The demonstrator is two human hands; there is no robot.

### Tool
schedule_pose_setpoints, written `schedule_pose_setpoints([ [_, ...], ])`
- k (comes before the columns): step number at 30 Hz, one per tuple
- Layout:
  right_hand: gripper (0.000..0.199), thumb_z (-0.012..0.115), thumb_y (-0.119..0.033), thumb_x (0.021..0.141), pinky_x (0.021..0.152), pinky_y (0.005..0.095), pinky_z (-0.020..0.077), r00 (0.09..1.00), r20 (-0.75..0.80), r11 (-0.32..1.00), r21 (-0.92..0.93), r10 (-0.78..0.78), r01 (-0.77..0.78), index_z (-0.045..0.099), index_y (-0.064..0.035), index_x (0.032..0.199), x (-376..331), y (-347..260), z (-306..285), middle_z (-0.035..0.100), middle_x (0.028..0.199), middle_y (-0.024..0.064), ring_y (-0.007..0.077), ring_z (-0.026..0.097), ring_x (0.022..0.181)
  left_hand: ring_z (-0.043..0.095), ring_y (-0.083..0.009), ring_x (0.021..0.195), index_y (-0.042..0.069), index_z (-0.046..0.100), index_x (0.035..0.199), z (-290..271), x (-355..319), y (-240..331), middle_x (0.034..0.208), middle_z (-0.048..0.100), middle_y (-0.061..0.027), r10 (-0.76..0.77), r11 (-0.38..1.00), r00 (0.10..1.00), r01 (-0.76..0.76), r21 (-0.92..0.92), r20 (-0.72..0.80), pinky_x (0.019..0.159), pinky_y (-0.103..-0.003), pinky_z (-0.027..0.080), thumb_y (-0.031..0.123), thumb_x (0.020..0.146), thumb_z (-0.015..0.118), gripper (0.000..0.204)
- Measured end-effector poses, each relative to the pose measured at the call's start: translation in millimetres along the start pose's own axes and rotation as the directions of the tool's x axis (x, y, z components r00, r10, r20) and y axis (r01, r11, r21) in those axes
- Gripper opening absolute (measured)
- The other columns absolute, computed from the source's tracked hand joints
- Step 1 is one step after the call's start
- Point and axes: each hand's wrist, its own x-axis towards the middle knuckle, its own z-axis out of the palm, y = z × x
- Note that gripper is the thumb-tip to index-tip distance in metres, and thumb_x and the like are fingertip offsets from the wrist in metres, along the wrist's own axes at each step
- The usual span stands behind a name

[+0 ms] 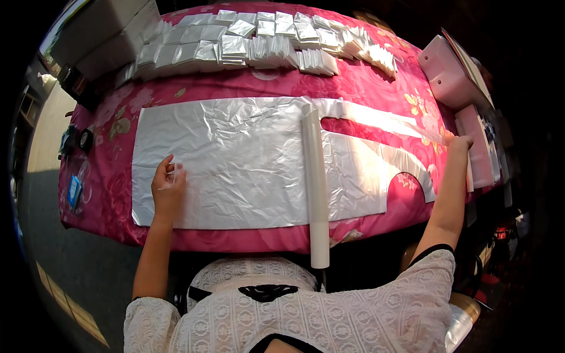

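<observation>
A thin white plastic apron (235, 159) lies spread across the table, its surface crinkled and shiny. Curved cut-outs and long strips show at its right end. My right hand (458, 142) is stretched far right, closed on the tip of the upper strip, which runs taut toward it. Over the left part of the sheet is my left hand (169, 191), slightly blurred, its fingers loosely bent and apart, with nothing plainly held. A long white tube (316, 188) lies across the apron, its near end sticking out past the table edge.
A pink flowered cloth (235, 238) covers the table. Several stacks of folded white plastic packets (232, 47) line the far side. White boxes (112, 35) stand far left; a white foam box (450, 73) is at the right. A small blue packet (75, 191) lies near the left edge.
</observation>
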Motion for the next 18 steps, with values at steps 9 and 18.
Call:
schedule_pose_setpoints([
  [9, 0.052, 0.041, -0.038, 0.095, 0.099, 0.0346, 0.0333, 0.298, 0.911, 0.578, -0.412, 0.287, 0.705, 0.038, -0.0029, 0.134, -223, 63, -34, 0.046, 0.132, 0.0136, 0.0221, 0.042, 0.123, 0.051, -0.0062, 0.089, 0.007, 0.049, 0.120, -124, -11, -21, 0.114, 0.054, 0.0019, -0.297, 0.820, 0.869, 0.020, -0.572, -0.395, 0.070, -0.018, 0.040, 0.008, 0.085, 0.056, 0.036],
  [18, 0.074, 0.047, -0.051, 0.085, 0.110, 0.0418, 0.0183, -0.372, 0.712, 0.297, 0.235, 0.595, 0.925, 0.028, -0.0052, 0.139, -304, 147, -100, 0.023, 0.145, 0.0164, 0.0330, 0.019, 0.135, 0.051, -0.0068, 0.094, 0.006, 0.048, 0.121, -146, -23, -14, 0.119, 0.051, 0.0005, -0.113, 0.861, 0.873, -0.153, -0.486, -0.475, 0.081, -0.020, 0.040, 0.007, 0.088, 0.050, 0.033],
])
